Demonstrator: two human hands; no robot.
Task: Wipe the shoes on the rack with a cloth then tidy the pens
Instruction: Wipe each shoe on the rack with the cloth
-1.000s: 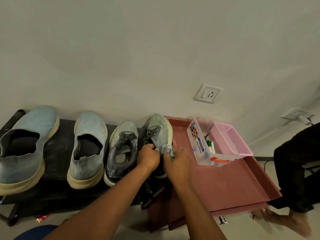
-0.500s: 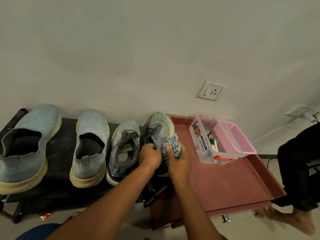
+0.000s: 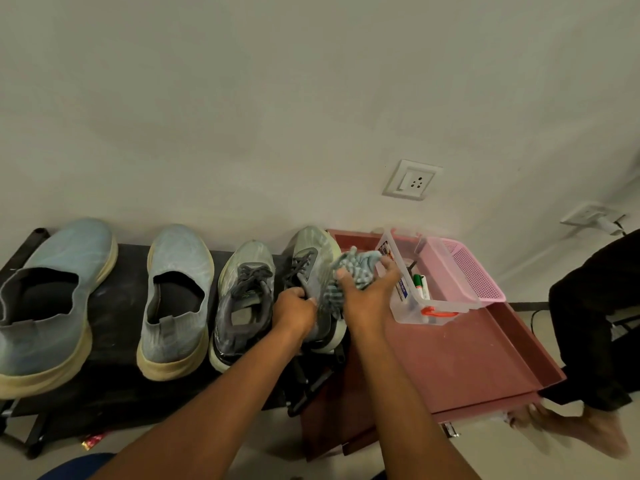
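Left hand: the left hand [image 3: 294, 311] has its fingers curled round the collar of the grey-green laced shoe [image 3: 313, 271], which is the rightmost shoe on the rack.
Right hand: the right hand [image 3: 369, 299] holds a bunched blue-and-white cloth [image 3: 355, 271] between thumb and fingers, just beside that shoe's right flank; whether it touches the shoe I cannot tell.
Rack: a black shoe rack [image 3: 117, 306] against the wall carries four shoes in a row: two pale blue slip-ons [image 3: 173, 271] on the left, then the two laced ones, its mate [image 3: 242, 299] next to the held shoe.
Tray: a dark red tray [image 3: 467, 358] sits to the right of the rack.
Clear box: a clear plastic box [image 3: 415, 306] with an orange latch stands at the tray's back, with a green-capped pen [image 3: 419, 284] in it.
Pink basket: a pink mesh basket [image 3: 467, 271] touches the clear box's right side; its contents are hidden.
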